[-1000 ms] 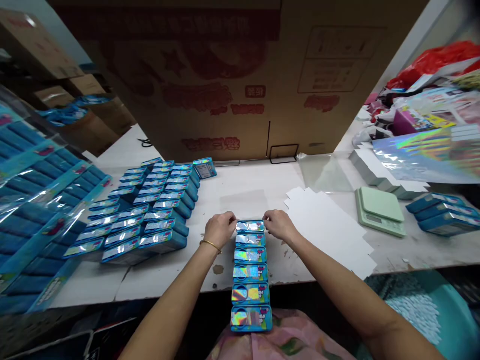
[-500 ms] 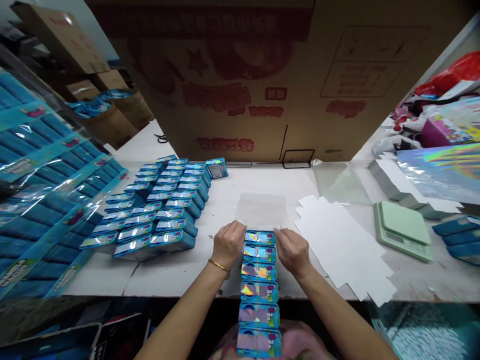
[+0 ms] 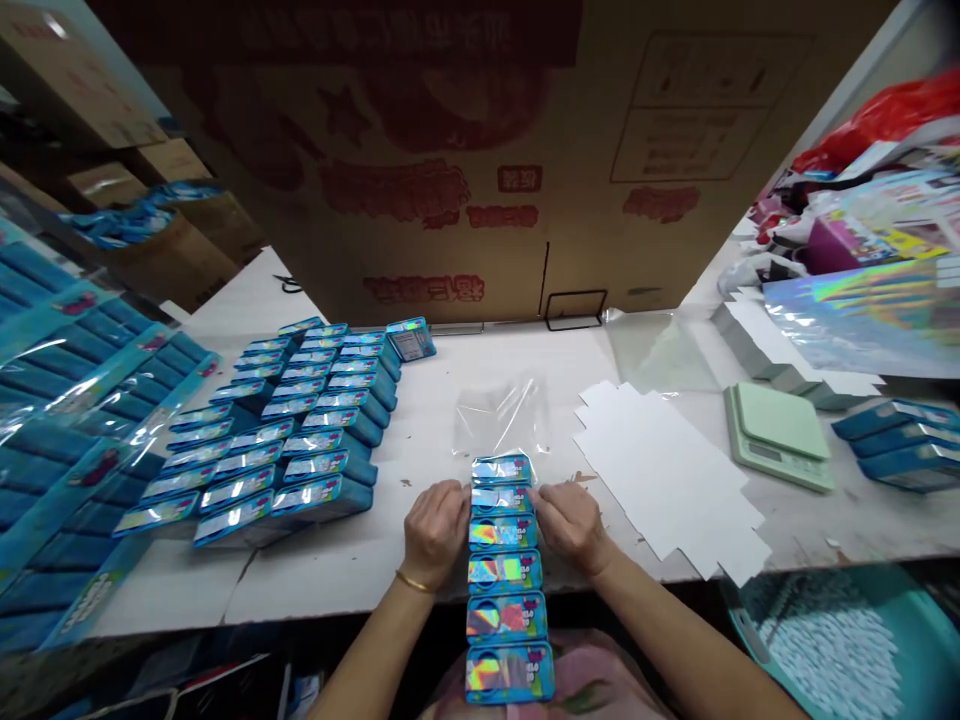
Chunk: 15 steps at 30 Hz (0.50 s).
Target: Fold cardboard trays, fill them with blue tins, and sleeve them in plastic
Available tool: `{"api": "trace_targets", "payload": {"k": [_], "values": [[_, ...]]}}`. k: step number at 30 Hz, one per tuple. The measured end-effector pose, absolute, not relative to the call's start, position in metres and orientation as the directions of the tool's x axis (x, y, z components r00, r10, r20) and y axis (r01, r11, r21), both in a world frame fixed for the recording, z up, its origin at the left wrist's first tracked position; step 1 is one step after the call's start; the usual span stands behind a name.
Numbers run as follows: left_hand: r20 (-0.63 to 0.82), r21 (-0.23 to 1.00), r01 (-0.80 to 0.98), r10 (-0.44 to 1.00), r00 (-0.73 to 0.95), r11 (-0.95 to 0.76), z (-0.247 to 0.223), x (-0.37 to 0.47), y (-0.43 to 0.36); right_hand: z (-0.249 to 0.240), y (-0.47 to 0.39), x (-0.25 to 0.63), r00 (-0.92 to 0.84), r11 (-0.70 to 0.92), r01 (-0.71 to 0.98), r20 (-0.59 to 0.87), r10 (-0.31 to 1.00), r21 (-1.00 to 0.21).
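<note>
A column of several blue boxes with shiny holographic fronts (image 3: 504, 568) runs from the table edge down over the lap. My left hand (image 3: 435, 533), with a gold bracelet at the wrist, is closed against the left side of the column near its second box. On the opposite side my right hand (image 3: 571, 522) is closed too, its fingertips at the same box. The upper end of the column meets a clear plastic bag (image 3: 501, 415) lying on the white table. Whether the fingers pinch the bag's edges or the boxes is too small to tell.
Rows of blue boxes (image 3: 300, 430) stand at the left, beside packed blue trays (image 3: 52, 440). A large carton (image 3: 450, 240) rises behind. White card sheets (image 3: 667, 480), a green scale (image 3: 778, 435) and stacked blue boxes (image 3: 904, 442) are on the right. A teal basin (image 3: 847, 640) sits below.
Both hands have moved down along the column, from its top box to about the second one. The clear bag looks more wrinkled and raised. The camera view has shifted slightly.
</note>
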<state>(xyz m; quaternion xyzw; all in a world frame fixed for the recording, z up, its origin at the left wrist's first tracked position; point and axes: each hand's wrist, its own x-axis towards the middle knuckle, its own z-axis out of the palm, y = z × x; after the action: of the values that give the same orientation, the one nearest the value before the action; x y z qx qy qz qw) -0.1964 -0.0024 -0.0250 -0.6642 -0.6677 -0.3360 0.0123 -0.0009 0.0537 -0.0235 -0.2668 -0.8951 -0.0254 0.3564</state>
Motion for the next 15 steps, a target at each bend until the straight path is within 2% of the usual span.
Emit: {"api": "trace_targets", "payload": {"k": [3,6,8,10,12,15], "values": [[0.438,0.572,0.819,0.861,-0.258,-0.046,-0.037,-0.192,-0.008,-0.033,0.045,-0.001,-0.486,0.752,0.596,0.618,0.617,-0.282],[0.271,0.645,0.747,0.866,-0.421,0.162,-0.043,-0.19,-0.005,-0.038,0.045,-0.005,-0.384,0.579,0.738,0.49,0.783,-0.347],[0.126,0.604,0.745,0.889,-0.44,0.283,-0.043,-0.19,-0.003,-0.04,0.047,-0.006,-0.372,0.512,0.797,0.406,0.835,-0.322],[0.013,0.506,0.797,0.921,-0.389,0.33,-0.041,-0.19,-0.002,-0.043,0.049,-0.007,-0.378,0.49,0.817,0.36,0.853,-0.304],[-0.064,0.405,0.857,0.945,-0.321,0.318,-0.037,-0.191,0.0,-0.047,0.05,-0.008,-0.405,0.51,0.808,0.351,0.844,-0.296],[-0.162,0.336,0.904,0.961,-0.222,0.265,-0.032,-0.192,0.002,-0.053,0.053,-0.008,-0.455,0.559,0.785,0.366,0.812,-0.267]]}}
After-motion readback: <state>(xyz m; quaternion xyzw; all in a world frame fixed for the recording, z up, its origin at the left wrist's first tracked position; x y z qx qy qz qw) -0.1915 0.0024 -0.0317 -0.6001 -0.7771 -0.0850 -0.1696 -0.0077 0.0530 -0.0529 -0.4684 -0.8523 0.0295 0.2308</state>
